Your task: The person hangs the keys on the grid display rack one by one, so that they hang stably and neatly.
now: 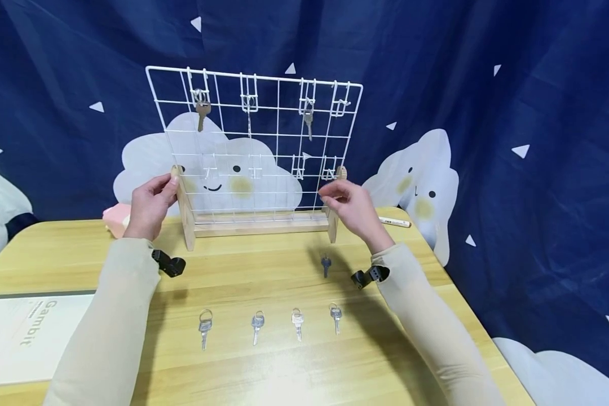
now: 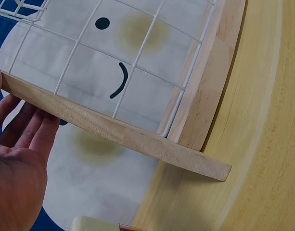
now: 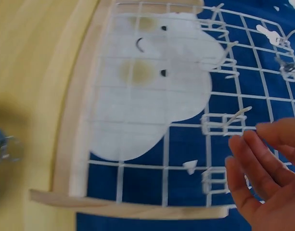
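While the left hand (image 1: pixel 152 206) pinches the wire-grid rack (image 1: pixel 277 135) by its wooden post (image 1: pixel 184 210), we find the right hand (image 1: pixel 351 207) loose, apparently empty, nearer the blue-headed key (image 1: pixel 326 264), seven o'clock from it, aligned twelve-to-six on the worktop (image 1: pixel 254 270).

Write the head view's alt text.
A person's left hand grips a wooden post of a white wire rack; the right hand is near the other side. Three keys hang on the rack; four keys lie in a row on the table, another key beyond.
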Tool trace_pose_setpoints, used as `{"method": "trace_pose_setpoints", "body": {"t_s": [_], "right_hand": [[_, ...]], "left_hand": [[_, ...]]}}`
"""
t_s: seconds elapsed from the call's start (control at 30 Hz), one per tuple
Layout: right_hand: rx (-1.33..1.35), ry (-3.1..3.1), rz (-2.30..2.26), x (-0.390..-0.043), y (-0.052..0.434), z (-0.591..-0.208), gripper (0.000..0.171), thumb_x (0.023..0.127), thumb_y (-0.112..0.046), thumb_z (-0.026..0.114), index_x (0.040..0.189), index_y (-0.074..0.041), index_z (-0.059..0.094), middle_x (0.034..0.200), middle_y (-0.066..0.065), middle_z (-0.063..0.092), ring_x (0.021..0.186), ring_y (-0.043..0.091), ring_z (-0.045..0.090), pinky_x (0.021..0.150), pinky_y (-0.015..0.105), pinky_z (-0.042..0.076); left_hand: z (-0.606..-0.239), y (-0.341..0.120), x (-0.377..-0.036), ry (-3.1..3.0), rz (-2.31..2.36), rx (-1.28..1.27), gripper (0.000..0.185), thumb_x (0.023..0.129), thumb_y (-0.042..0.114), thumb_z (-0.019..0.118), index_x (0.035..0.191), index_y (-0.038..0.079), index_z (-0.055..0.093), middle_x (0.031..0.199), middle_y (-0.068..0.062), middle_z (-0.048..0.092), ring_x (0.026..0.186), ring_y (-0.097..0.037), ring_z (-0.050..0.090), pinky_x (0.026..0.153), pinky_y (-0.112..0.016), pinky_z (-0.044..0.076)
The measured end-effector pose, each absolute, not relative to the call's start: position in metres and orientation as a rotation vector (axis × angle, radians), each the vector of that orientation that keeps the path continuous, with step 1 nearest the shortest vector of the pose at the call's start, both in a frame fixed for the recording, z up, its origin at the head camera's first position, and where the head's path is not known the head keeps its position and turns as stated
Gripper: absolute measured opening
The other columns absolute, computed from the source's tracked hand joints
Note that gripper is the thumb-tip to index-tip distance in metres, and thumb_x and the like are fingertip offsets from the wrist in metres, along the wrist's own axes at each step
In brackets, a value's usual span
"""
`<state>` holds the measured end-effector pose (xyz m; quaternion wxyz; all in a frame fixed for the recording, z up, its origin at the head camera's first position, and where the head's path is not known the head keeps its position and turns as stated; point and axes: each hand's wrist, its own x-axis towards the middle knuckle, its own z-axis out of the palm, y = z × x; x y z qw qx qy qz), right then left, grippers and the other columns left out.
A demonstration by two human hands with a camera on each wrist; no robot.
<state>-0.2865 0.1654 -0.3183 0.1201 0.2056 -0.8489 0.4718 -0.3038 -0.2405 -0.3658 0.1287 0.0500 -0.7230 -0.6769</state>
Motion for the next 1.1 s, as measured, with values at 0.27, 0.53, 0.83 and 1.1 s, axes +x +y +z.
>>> {"method": "trace_pose_setpoints", "body": {"t_s": [0.27,0.53,0.83,1.1], "right_hand": [[0.609,-2.727,1.364,-0.282,0.182,-0.355,0.013,0.092,-0.001,0.068,0.104,-0.001,0.071,0.107,0.010,0.067,0.092,0.025,0.066,0.079,0.034,0.058],[0.614,-2.919,1.344,-0.278,0.194,-0.385,0.029,0.089,-0.002,0.070,0.118,0.000,0.067,0.120,0.014,0.065,0.103,0.030,0.064,0.090,0.038,0.056],[0.641,-2.980,1.287,-0.279,0.197,-0.410,0.029,0.087,0.004,0.069,0.116,0.003,0.066,0.119,0.018,0.064,0.109,0.037,0.061,0.096,0.043,0.052],[0.601,-3.026,1.180,-0.281,0.199,-0.425,0.027,0.087,0.003,0.069,0.114,0.001,0.067,0.109,0.010,0.067,0.106,0.027,0.061,0.095,0.040,0.051]], "left_hand": [[-0.367,-0.241,-0.305,-2.074,-1.989,0.154,0.060,0.098,0.036,0.058,0.146,0.001,0.045,0.121,-0.002,0.053,0.117,-0.015,0.052,0.104,-0.029,0.043],[-0.368,-0.240,-0.305,-2.094,-1.980,0.151,0.064,0.096,0.041,0.057,0.147,0.003,0.045,0.132,-0.010,0.049,0.122,-0.018,0.049,0.105,-0.030,0.043],[-0.367,-0.241,-0.304,-2.123,-1.955,0.173,0.065,0.095,0.044,0.056,0.147,0.006,0.045,0.135,-0.011,0.048,0.123,-0.018,0.049,0.106,-0.032,0.042],[-0.367,-0.242,-0.305,-2.145,-1.943,0.182,0.066,0.095,0.045,0.055,0.148,0.007,0.044,0.139,-0.013,0.046,0.124,-0.019,0.048,0.107,-0.034,0.042]]}}
